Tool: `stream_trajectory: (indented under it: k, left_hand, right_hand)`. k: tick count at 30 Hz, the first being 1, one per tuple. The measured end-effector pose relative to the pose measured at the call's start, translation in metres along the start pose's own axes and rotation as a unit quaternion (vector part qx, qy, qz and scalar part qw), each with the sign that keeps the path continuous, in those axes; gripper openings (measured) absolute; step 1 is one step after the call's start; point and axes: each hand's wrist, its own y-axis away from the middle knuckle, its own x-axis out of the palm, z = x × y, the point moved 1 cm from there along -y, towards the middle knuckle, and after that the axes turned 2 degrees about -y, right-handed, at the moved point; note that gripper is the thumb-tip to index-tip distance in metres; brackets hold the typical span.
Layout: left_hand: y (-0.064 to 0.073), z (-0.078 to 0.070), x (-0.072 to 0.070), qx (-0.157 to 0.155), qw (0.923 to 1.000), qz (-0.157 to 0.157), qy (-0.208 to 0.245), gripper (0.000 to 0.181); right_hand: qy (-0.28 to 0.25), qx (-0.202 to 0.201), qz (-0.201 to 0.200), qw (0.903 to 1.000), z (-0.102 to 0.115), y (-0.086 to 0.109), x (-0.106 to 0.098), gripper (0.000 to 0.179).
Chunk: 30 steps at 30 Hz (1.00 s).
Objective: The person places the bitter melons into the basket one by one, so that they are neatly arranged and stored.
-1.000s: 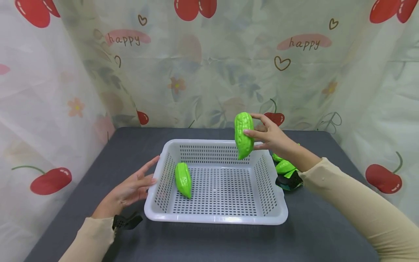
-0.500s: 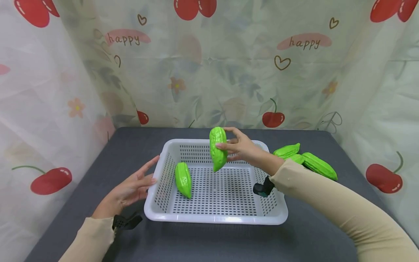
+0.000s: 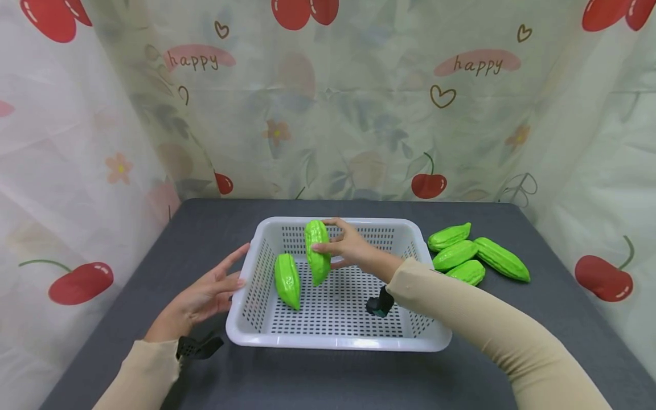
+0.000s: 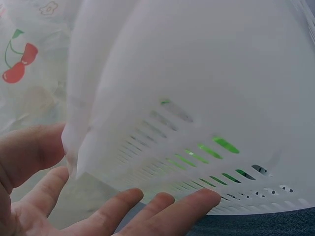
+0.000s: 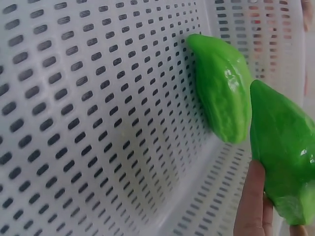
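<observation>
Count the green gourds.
6: one gourd in the basket, a held gourd in the right hand, and, right of the basket on the table, a far gourd, middle gourd, near gourd and rightmost gourd. The sleeve may hide more.

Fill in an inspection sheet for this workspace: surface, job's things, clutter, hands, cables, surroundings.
Surface: dark table, partly hidden by the arms and the white basket.
Job's things: one green gourd lies toward the basket's left end; four loose gourds lie on the table to its right.
Clutter: nothing seen.
Left hand: touches the basket's left side.
Right hand: grips another gourd over the basket.
Cables: nothing seen.
Surroundings: printed cloth behind and at both sides.
</observation>
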Motion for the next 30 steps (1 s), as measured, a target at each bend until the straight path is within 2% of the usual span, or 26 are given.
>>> stream_trajectory:
  k: [12, 20, 30]
  left_hand:
    - [-0.001, 0.000, 0.000, 0.001, 1.0000, -0.004, -0.003, 0.088]
    - [0.000, 0.001, 0.000, 0.002, 1.0000, 0.003, 0.002, 0.087]
    - [0.000, 0.001, -0.001, 0.005, 1.0000, 0.007, 0.001, 0.086]
  right_hand:
    - [-0.019, 0.039, -0.016, 0.9989, -0.021, -0.013, 0.026, 0.069]
    - [-0.011, 0.060, -0.039, 0.9973, -0.033, -0.017, 0.030, 0.069]
    - [0.003, 0.072, -0.035, 0.9968, -0.040, -0.021, 0.029, 0.069]
